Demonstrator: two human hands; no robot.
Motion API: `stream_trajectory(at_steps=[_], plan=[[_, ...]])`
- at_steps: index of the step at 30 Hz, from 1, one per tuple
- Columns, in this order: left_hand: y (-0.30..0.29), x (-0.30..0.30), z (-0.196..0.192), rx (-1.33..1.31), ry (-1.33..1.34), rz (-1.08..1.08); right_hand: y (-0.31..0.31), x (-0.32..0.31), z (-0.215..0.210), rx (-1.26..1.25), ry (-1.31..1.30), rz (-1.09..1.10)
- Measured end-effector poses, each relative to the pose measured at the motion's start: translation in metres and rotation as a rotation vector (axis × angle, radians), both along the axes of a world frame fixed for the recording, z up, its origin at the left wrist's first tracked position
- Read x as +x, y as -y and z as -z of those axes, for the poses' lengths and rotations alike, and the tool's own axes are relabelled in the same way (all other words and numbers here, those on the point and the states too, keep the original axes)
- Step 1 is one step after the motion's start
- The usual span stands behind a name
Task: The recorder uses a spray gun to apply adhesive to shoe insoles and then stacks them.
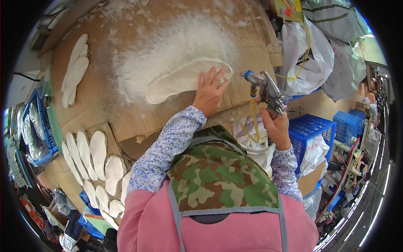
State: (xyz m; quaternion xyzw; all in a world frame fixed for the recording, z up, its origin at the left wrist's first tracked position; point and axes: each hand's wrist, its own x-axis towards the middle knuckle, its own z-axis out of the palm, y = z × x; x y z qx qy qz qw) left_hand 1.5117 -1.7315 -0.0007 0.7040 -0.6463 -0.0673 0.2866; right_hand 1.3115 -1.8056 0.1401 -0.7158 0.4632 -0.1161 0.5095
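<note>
A whitish shoe insole (176, 82) lies flat on a cardboard sheet dusted with white overspray. My left hand (209, 91) rests on its right end, fingers spread and palm down. My right hand (277, 128) is wrapped round the grip of a metal spray gun (268, 90), held up right of the cardboard. The gun's nozzle points left, toward the insole. From the gun hangs a yellow hose (254, 115). No spray can be made out leaving the nozzle.
Several insoles (98, 153) lie in rows at lower left, and a small stack of insoles (75, 71) sits at the cardboard's (235, 111) left. Blue crates (308, 130) and white sacks (304, 54) stand on the right. Another blue crate (50, 134) is at far left.
</note>
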Motion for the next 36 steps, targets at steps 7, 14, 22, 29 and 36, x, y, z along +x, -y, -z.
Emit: stream_trajectory(at_steps=[7,14,22,29,36], plan=[[-0.039,0.028,-0.005,-0.003,-0.107,-0.045,-0.018,0.014,0.004,-0.042,0.147,0.011],[-0.062,0.039,-0.01,0.112,0.042,-0.211,-0.034,0.053,0.015,-0.17,0.178,-0.235],[-0.072,0.034,-0.004,0.169,-0.038,-0.215,-0.045,0.057,0.023,-0.065,0.065,-0.177],[-0.084,0.038,-0.01,0.192,-0.064,-0.216,-0.038,0.053,0.027,-0.135,-0.008,-0.118],[-0.129,0.046,-0.014,0.271,-0.03,-0.352,-0.049,0.07,0.018,-0.136,0.018,-0.151]])
